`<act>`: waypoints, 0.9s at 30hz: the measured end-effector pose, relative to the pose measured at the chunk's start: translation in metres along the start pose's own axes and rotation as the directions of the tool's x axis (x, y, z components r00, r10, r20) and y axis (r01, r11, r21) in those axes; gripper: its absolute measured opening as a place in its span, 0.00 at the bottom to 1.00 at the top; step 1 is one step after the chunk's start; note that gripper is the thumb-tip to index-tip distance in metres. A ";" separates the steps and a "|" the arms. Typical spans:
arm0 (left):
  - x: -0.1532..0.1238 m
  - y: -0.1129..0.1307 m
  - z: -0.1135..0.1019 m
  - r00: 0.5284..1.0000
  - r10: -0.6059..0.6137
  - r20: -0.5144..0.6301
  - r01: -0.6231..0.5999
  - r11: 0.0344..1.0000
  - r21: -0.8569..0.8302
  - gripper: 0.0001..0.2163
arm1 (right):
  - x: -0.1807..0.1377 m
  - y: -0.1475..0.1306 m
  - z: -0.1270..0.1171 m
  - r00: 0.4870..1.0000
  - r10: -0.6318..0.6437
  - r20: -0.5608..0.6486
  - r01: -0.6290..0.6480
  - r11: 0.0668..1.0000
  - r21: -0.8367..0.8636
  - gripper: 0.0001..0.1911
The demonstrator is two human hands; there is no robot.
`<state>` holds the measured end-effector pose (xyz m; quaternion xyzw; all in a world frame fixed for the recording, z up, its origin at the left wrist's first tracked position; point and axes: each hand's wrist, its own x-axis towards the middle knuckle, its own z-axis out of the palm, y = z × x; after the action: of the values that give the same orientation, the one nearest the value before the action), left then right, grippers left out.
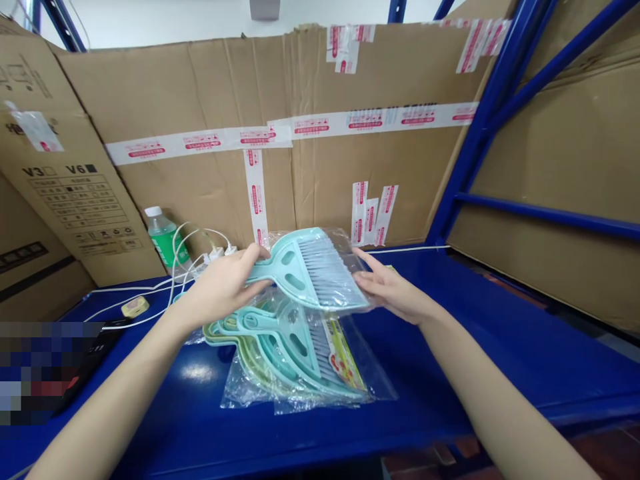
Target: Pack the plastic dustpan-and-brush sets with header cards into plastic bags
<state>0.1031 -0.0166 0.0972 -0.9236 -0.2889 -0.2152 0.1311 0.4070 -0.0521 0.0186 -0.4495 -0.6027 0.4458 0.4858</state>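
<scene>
My left hand (223, 285) grips the handle end of a teal hand brush (310, 267) wrapped in a clear plastic bag, held above the blue shelf (450, 333). My right hand (390, 288) touches the bristle end of the same bagged brush with fingers spread along its edge. Under it lies a stack of bagged brush and dustpan sets (295, 360), teal and pale green, with a printed card inside the top bag.
Taped cardboard sheets (300, 133) wall the back of the shelf. A green-labelled bottle (167, 237), white cables with plugs (200, 257) and a small yellow object (135, 307) sit at the back left. A blue rack post (480, 120) rises on the right.
</scene>
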 end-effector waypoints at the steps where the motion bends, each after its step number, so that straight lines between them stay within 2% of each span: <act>1: 0.000 -0.002 -0.001 1.000 -0.026 0.014 0.027 0.999 -0.025 0.10 | 0.000 0.000 0.001 1.000 -0.006 0.010 0.006 1.000 -0.003 0.47; 4: -0.001 -0.006 -0.001 0.996 -0.060 0.070 0.064 0.997 -0.049 0.10 | 0.000 0.001 0.004 0.999 -0.037 0.015 0.037 0.999 -0.030 0.52; 7: -0.003 -0.006 0.000 0.997 -0.042 0.060 0.042 0.999 -0.008 0.10 | 0.001 0.000 0.005 0.998 -0.058 -0.010 0.057 0.993 -0.103 0.50; 12: -0.002 -0.001 0.004 0.999 0.015 -0.040 -0.017 0.999 -0.040 0.08 | 0.003 0.004 0.010 0.996 -0.076 -0.049 0.062 0.970 -0.235 0.28; 17: -0.001 0.007 0.007 0.995 0.047 -0.082 -0.054 0.995 -0.082 0.09 | 0.009 0.015 0.011 0.967 -0.186 -0.175 0.098 0.903 -0.419 0.16; 21: -0.001 0.009 0.009 0.991 0.073 -0.114 -0.081 0.994 -0.067 0.10 | 0.009 0.014 0.008 0.924 -0.294 -0.246 0.139 0.854 -0.501 0.15; 27: -0.001 0.008 0.009 0.997 0.008 -0.080 -0.012 0.999 -0.046 0.14 | 0.003 0.001 0.011 0.899 -0.352 -0.259 0.181 0.839 -0.514 0.22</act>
<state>0.1097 -0.0202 0.0880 -0.9185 -0.2738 -0.2578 0.1223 0.3955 -0.0498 0.0166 -0.5360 -0.6570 0.1251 0.5152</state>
